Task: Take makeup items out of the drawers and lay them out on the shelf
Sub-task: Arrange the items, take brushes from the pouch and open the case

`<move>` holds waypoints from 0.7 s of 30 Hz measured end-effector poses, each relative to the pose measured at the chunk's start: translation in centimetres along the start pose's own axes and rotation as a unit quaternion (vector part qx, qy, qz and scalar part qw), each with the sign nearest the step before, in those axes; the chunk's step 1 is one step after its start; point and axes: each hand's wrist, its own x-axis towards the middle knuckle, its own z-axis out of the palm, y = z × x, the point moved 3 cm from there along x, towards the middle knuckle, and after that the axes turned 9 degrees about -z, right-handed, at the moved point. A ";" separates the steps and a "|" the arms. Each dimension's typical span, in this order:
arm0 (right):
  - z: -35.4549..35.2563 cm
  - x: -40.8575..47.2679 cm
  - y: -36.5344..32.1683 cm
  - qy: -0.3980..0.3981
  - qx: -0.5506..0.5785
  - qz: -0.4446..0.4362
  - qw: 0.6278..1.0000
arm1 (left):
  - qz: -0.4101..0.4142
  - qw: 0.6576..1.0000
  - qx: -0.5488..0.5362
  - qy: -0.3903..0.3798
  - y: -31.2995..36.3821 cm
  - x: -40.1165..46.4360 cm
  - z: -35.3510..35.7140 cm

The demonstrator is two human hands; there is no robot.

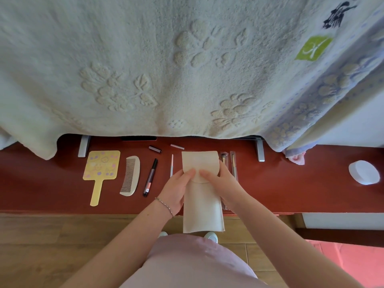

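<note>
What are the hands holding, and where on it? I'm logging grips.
Both hold the cream fabric pouch near its flap: the left hand on its left edge, the right hand on its right edge.

Both forearms are bare, with no sleeves reaching them. A thin silver chain bracelet (164, 205) circles the left wrist (its links are too small to make out). A pale pink garment (193, 265) covers the torso and spreads wide below. Light-coloured shoe toes (211, 236) peek out past its hem.

Soft even daylight, sharp centre, wide-angle bowing at edges.
</note>
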 end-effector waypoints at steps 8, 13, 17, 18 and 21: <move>-0.4 -0.4 0.3 -0.027 -0.029 -0.037 0.999 | -0.019 0.997 0.033 0.064 0.0 0.6 -0.3; -0.7 1.0 1.7 0.052 -0.036 0.027 0.998 | 0.000 0.989 0.093 0.114 0.0 1.6 -0.2; -1.1 2.1 1.3 0.074 -0.093 0.015 0.993 | -0.007 0.985 0.103 0.140 0.5 2.7 -0.6; -1.1 2.4 1.0 0.076 -0.107 0.006 0.991 | -0.005 0.982 0.122 0.146 0.6 3.3 -0.8; -1.0 3.3 0.6 0.081 -0.140 -0.005 0.987 | -0.013 0.973 0.168 0.160 1.1 4.8 -1.2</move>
